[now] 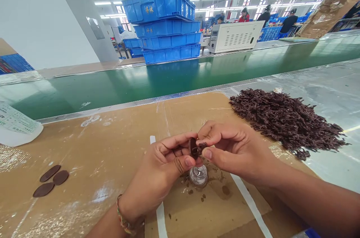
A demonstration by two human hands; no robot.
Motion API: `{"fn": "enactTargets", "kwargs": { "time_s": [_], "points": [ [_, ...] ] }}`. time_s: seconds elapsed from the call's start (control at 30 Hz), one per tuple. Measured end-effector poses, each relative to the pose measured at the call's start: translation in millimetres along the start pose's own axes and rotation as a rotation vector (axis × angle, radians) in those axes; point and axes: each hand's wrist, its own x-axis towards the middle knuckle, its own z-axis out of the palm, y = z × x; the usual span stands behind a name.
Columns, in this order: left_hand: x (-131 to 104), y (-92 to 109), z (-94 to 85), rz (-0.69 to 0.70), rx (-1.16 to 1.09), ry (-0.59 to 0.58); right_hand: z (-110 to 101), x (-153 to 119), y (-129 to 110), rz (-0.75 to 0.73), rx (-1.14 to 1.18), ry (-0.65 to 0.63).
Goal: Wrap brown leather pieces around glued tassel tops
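Note:
My left hand pinches a dark brown oval piece between thumb and fingers, held on edge. Against its right side, my right hand grips a small dark brown piece, its thumb and index finger closed on it. The two pieces touch or nearly touch. Below the hands sits a small clear round container on the brown board, with dark specks around it. Several dark, twisted small pieces form a big pile at the right. Three flat brown ovals lie at the left.
A white bottle lies at the left edge. Beyond the brown board runs a green conveyor belt. Blue crates, a beige metal box and a brown paper-like bundle stand behind it. People are in the background.

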Motion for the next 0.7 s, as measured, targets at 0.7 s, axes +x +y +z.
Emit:
{"fn": "enactTargets", "kwargs": {
  "time_s": [0.7],
  "points": [
    [-0.1, 1.3, 1.1, -0.061, -0.046, 0.062, -0.2, 4.0, -5.1, 0.112, 0.041, -0.027]
  ]
}}
